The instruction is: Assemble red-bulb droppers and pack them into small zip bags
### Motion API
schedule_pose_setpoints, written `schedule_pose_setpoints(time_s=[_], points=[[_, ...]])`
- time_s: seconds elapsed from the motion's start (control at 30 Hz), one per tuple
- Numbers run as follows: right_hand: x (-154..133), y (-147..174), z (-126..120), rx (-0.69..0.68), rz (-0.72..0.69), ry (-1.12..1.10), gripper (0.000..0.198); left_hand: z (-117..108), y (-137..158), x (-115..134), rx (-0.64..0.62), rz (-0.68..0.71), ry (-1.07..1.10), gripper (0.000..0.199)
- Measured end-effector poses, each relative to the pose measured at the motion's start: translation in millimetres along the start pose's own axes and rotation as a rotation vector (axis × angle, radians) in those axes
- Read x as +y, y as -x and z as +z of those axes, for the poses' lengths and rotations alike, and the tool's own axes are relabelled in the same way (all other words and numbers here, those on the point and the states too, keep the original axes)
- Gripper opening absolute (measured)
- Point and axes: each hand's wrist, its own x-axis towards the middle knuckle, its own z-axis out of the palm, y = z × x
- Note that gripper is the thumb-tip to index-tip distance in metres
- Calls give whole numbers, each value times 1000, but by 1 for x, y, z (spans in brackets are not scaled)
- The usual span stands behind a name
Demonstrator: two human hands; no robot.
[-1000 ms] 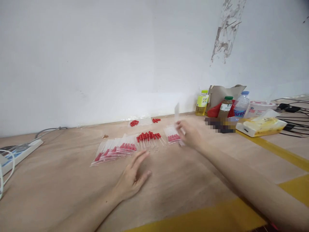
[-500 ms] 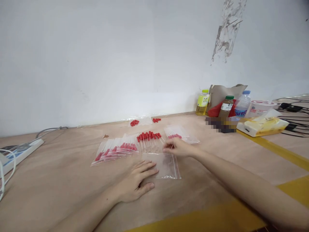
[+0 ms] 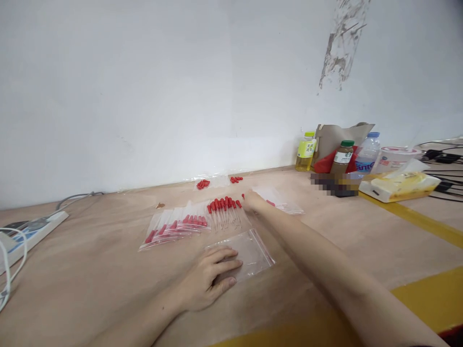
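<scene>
My left hand [image 3: 215, 277] lies flat with its fingers spread, holding down the left part of a clear zip bag [image 3: 255, 253] on the table. Beyond the bag, my right hand [image 3: 254, 202] is closed at the right end of a row of glass droppers with red rubber bulbs [image 3: 224, 205]. One dropper's red bulb [image 3: 243, 196] pokes out by its fingertips, which are partly hidden and blurred. To the left, overlapping zip bags [image 3: 173, 226] contain red-bulbed droppers. More bags [image 3: 289, 205] lie behind my right wrist, with a red bulb showing.
Loose red bulbs [image 3: 203, 184] lie on clear plastic near the wall. A power strip [image 3: 39, 231] with cables stands on the left. On the right are a yellow-capped bottle [image 3: 306, 153], a green-capped bottle [image 3: 342, 159], a tissue pack [image 3: 401, 185] and black cables.
My right hand has moved away from the bag, up to the droppers' right end. The bag has turned askew under my left hand, which stays spread.
</scene>
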Motion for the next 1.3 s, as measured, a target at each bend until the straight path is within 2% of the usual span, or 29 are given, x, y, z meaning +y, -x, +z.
schedule_pose_setpoints(time_s=[0.1, 0.17, 0.23, 0.33, 0.47, 0.73, 0.83, 0.97, 1.1, 1.2, 1.3], points=[[4, 19, -21, 126, 83, 20, 41, -1, 0, -1, -35, 1, 10, 37], [14, 40, -34, 188, 80, -46, 48, -1, -1, -2, -61, 7, 20, 40], [29, 64, -40, 255, 52, -325, 57, -1, -3, -2, -76, 11, 29, 42], [51, 95, -34, 346, 52, -625, 54, -1, -4, -3, -81, 10, 39, 41], [62, 113, -19, 339, 67, -802, 50, -1, -4, -4, -85, -11, 44, 39], [54, 116, -7, 271, 163, -1009, 41, 0, -4, -5, -101, -32, 42, 39], [49, 124, -8, 157, 231, -1119, 31, 1, -4, -4, -91, -44, 44, 42], [51, 133, -22, -149, 238, -1163, 24, 1, -2, -3, -64, -80, 41, 51], [62, 133, -40, -416, 97, -968, 28, 2, -1, -4, -52, -72, 31, 52], [66, 132, -44, -478, -39, -850, 27, 2, -1, -5, -52, -64, 25, 53], [63, 134, -37, -509, -118, -885, 26, 2, -1, -6, -57, -70, 19, 53]])
